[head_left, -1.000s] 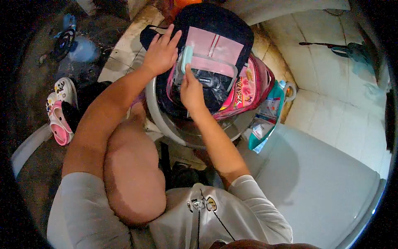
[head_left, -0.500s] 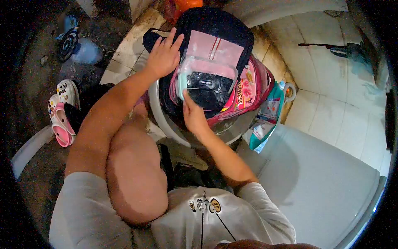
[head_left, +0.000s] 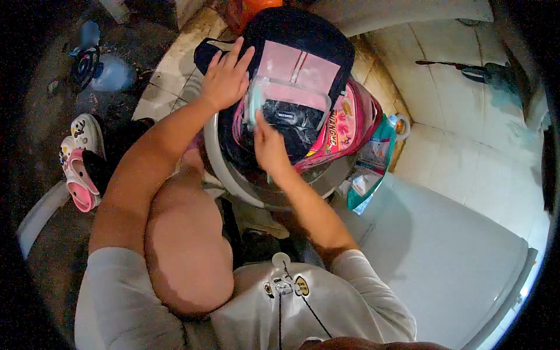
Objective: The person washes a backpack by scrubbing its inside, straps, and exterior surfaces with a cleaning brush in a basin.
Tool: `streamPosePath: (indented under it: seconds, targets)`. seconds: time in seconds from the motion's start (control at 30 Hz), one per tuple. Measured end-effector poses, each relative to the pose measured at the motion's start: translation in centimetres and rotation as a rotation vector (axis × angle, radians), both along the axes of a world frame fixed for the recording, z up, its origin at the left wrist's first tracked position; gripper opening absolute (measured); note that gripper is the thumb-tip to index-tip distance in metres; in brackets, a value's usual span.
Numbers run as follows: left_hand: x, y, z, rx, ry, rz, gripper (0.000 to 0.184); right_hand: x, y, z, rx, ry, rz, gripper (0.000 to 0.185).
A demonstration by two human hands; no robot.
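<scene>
A black backpack (head_left: pixel 298 35) with a pink panel (head_left: pixel 309 69) lies in front of me. Whitish smears, possibly suds, show on its front pocket (head_left: pixel 291 119). My left hand (head_left: pixel 226 77) lies on the bag's left side, fingers spread, holding nothing. In my right hand (head_left: pixel 270 147) is a pale green brush (head_left: pixel 255 100), pressed to the left edge of the pocket. It is blurred, and its bristles are hidden. Beneath the bag on the right is a pink printed bag (head_left: pixel 344 119) in reddish wrapping. Both rest over a round pale tub (head_left: pixel 224 166).
Right of the tub are a teal-edged pouch (head_left: pixel 368 181) and a large grey-white panel (head_left: pixel 449 245). White tiled wall (head_left: pixel 449 151) rises beyond. On the left floor are pink and white clogs (head_left: pixel 81 169) and a bluish container (head_left: pixel 114 73). Something orange (head_left: pixel 259 13) sits behind the backpack.
My right hand and the brush have shifted slightly up and left along the pocket edge. My left hand stays on the bag. The whole view has drifted a little left.
</scene>
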State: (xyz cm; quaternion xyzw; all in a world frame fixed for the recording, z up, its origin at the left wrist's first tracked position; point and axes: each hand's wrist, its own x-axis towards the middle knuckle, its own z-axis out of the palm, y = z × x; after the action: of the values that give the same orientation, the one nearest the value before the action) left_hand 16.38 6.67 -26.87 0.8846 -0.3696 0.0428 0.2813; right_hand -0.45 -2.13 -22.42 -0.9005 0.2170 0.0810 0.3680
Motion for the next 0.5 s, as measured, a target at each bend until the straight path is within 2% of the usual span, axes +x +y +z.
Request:
streamPosePath:
  seconds: [0.07,0.13,0.17,0.23,0.27,0.33,0.4,0.43,0.5]
  targets:
    - [0.0,0.1,0.1,-0.016,-0.04,-0.001,0.059,3.7,-0.9,-0.3,-0.052,-0.207,-0.055,0.036]
    - [0.1,0.4,0.2,0.002,-0.016,0.003,0.059,4.1,-0.1,1.0,-0.021,0.031,-0.156,0.037]
    - [0.1,0.3,0.3,-0.003,-0.031,0.002,0.058,2.7,0.2,0.9,-0.02,0.029,-0.159,0.037]
    - [0.1,0.2,-0.5,-0.041,-0.057,-0.007,0.057,-1.8,0.6,-0.1,-0.032,-0.034,0.04,0.04]
    - [0.3,0.1,-0.5,-0.045,-0.052,-0.006,0.057,-3.1,0.8,0.3,-0.182,-0.111,0.176,0.043]
    - [0.0,-0.1,-0.6,-0.045,-0.069,0.009,0.058,-2.6,0.4,-0.1,-0.049,-0.019,0.08,0.041]
    - [0.2,-0.1,-0.1,-0.039,-0.027,-0.005,0.058,3.1,0.0,1.7,-0.035,0.027,-0.078,0.037]
    - [0.1,-0.2,-0.2,-0.047,-0.073,0.014,0.056,2.9,-0.1,0.9,-0.033,-0.106,-0.065,0.037]
    - [0.0,0.0,-0.5,-0.048,-0.119,0.035,0.055,2.8,-0.4,-0.2,-0.07,-0.115,-0.062,0.039]
